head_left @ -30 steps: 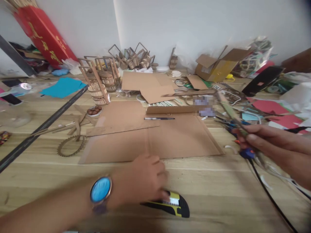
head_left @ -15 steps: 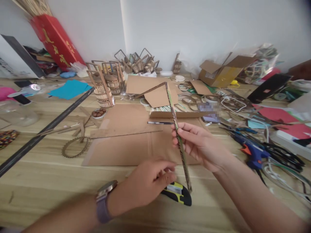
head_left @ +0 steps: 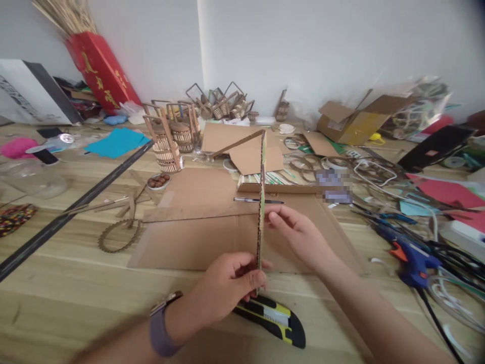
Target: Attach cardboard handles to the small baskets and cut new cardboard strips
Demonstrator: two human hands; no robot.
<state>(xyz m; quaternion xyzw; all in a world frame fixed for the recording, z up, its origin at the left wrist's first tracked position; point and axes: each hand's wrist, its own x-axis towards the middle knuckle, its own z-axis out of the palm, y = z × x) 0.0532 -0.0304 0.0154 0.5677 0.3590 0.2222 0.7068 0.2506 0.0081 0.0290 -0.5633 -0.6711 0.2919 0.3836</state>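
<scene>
A long narrow cardboard strip [head_left: 261, 192], bent at its far end, stands on edge above a large flat cardboard sheet [head_left: 212, 237]. My left hand [head_left: 227, 285] pinches the strip's near end. My right hand [head_left: 299, 235] holds the strip further up, fingers curled against its side. A black and yellow utility knife [head_left: 276, 318] lies on the wooden table just under my left hand. A pen [head_left: 257, 200] rests on the cardboard beyond the strip.
A blue glue gun [head_left: 411, 255], scissors and cables lie at the right. Small wooden lattice baskets [head_left: 170, 136] stand at the back, with an open cardboard box [head_left: 352, 121]. A long black bar [head_left: 76, 199] crosses the left side near a cardboard gear ring [head_left: 119, 235].
My right hand carried the strip from the right clutter to the middle and turned it upright. My left hand left the knife and took the strip's near end.
</scene>
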